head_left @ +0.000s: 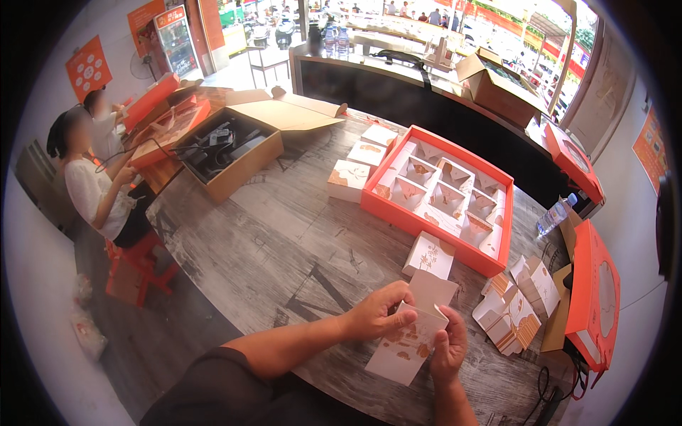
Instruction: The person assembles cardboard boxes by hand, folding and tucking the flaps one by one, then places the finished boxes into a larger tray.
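Note:
Between my two hands is a small white carton (402, 352) with brown printing, its top flap standing up on the far side. My left hand (380, 312) pinches its upper left edge with thumb and fingers. Closed on the right edge is my right hand (449, 343), thumb on the near face. Just beyond lies a closed white carton (429, 255). A large red gift box (439, 233) behind it holds several open white cartons in rows. To the right of my hands are flattened or partly folded cartons (509, 316).
Several closed cartons (348, 180) stand left of the red box. A cardboard box (238, 160) with cables sits at the table's far left. A water bottle (555, 215) and red lidded boxes (595, 287) are at right. Two people (92, 177) handle red boxes at left.

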`<state>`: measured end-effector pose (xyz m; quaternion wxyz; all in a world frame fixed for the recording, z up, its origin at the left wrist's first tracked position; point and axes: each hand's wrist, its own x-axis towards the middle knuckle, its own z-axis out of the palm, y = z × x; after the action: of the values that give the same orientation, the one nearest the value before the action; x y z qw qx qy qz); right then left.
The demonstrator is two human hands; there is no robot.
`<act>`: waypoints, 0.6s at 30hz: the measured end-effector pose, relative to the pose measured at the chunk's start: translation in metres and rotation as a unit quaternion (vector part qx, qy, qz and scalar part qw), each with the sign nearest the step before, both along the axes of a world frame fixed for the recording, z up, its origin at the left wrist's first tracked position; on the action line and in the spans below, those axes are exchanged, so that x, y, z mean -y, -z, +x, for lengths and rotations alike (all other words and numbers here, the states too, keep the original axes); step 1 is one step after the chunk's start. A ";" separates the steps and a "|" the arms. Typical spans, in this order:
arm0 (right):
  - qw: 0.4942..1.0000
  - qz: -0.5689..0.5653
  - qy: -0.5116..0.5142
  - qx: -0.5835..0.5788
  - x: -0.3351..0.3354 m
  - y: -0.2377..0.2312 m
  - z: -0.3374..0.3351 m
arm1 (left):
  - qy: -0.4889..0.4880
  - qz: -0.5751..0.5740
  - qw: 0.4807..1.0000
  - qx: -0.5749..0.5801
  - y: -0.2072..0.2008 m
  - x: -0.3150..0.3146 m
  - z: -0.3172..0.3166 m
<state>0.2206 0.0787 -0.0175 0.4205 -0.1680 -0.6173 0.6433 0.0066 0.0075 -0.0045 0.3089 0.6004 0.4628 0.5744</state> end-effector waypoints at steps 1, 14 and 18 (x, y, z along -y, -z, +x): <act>1.000 0.010 0.009 0.010 0.000 0.000 0.000 | -0.003 0.008 1.000 -0.004 -0.002 -0.001 0.001; 0.998 0.052 -0.001 0.042 -0.002 -0.008 -0.003 | -0.011 0.031 0.999 0.035 0.000 -0.002 0.007; 0.997 0.051 0.004 0.053 -0.003 -0.004 -0.001 | -0.001 0.005 0.998 0.070 0.001 -0.002 0.007</act>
<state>0.2198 0.0816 -0.0133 0.3981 -0.1827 -0.6697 0.5997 0.0135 0.0090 -0.0056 0.3368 0.5596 0.4376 0.6179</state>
